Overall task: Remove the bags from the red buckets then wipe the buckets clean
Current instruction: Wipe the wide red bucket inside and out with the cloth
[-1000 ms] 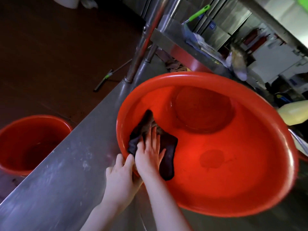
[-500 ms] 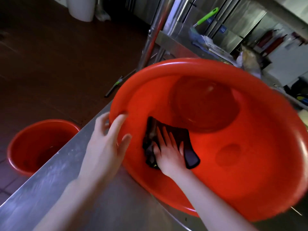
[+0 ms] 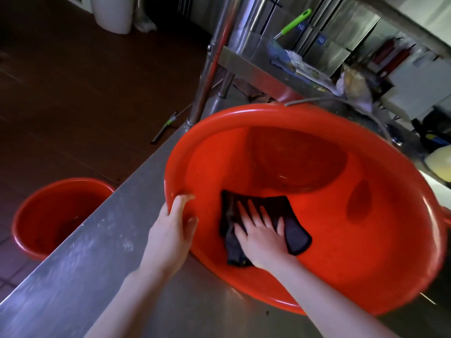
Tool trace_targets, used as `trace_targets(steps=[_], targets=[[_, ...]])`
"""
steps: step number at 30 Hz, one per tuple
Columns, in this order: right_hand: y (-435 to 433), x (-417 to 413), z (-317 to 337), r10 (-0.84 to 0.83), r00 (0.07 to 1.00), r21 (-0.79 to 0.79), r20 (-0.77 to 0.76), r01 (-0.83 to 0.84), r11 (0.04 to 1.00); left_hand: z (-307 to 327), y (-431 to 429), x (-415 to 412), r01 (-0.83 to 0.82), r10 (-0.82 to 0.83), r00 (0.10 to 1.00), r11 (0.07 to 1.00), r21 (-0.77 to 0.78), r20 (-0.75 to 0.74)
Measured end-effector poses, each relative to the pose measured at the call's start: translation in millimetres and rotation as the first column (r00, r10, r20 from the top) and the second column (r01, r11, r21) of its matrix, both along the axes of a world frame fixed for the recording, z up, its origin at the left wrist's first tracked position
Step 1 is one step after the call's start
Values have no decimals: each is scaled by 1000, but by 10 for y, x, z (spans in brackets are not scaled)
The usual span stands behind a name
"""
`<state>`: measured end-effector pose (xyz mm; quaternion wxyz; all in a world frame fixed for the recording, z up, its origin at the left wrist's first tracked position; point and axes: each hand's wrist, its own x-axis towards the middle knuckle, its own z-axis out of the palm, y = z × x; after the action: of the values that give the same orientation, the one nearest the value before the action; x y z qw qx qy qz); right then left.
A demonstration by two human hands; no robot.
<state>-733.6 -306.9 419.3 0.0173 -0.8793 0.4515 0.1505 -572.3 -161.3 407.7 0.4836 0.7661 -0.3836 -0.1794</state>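
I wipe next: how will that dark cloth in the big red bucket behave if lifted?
Probably floppy: the cloth lies bunched and folded under the right hand. Likely thin and light, hugging the bucket wall. It may slide easily on that glossy plastic.

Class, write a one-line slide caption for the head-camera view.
Left hand grips the red bucket on a steel counter; right hand presses a dark cloth inside it.
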Motion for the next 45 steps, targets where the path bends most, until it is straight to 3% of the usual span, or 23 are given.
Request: trace_targets(steps=[6,11,15,17,21,24,27,29,33,36,38,42,45], targets=[[-629,563,-94,-383,922,108,54,376,920,-197,53,-60,-13,13,988,1000,-4,-155],[-273,726,-67,-368,914,131,172,348,928,-217,38,-19,-18,10,965,999,-28,-263],[653,678,-128,-147,966,28,214,144,989,-222,34,3,-45,24,947,997,-56,-321],[825,639,-155,-119,971,2,208,121,993,-213,32,15,-33,11,944,998,-62,-331],[349,736,-140,-255,933,33,255,256,966,-179,54,5,-23,-6,950,996,-90,-311],[-222,933,-68,-468,827,179,311,433,883,-201,64,-5,-25,-7,944,995,-93,-330],[-470,1138,-19,-576,759,253,304,518,817,-209,60,22,-31,-4,943,995,-100,-332],[-360,1175,-6,-519,796,235,313,464,854,-211,37,25,-27,-4,942,996,-88,-335],[393,849,-116,-226,927,86,301,209,974,-126,67,21,-30,-4,936,995,-93,-351],[648,688,-129,-98,967,10,236,98,995,-17,127,-16,-16,-45,910,989,-144,-413],[564,673,-74,-108,963,52,245,99,994,43,218,-60,-59,4,933,988,-142,-360],[449,532,-24,-27,988,33,152,22,999,259,314,163,-265,256,964,943,-201,-67],[506,333,2,29,995,45,97,-33,998,453,164,446,-110,145,964,981,-163,222]])
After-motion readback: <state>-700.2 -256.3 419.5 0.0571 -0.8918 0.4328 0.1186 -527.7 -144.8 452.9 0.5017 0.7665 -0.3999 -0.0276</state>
